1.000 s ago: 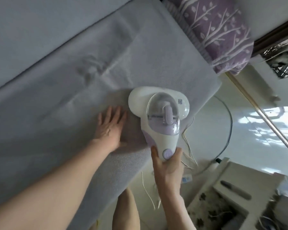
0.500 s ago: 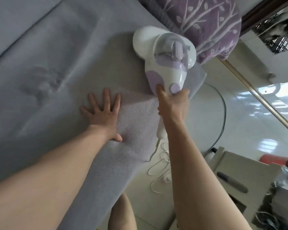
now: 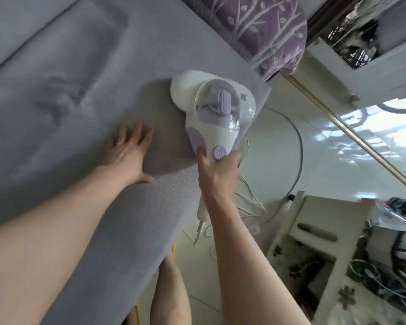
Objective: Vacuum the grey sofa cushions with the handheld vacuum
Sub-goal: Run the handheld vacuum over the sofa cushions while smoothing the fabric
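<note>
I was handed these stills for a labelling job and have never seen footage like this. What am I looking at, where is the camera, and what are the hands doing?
The view comes from one wide-angle camera worn on a person's head, looking down at their own bare arms; there is no robot. The right hand grips the handle of a white and lilac handheld vacuum, whose flat head rests on the grey sofa cushion near its edge. The left hand lies flat and open on the cushion beside it, holding nothing. A purple patterned pillow sits at the far end. A thin white cord trails from the vacuum's handle to the shiny floor, next to a pale cabinet.
</note>
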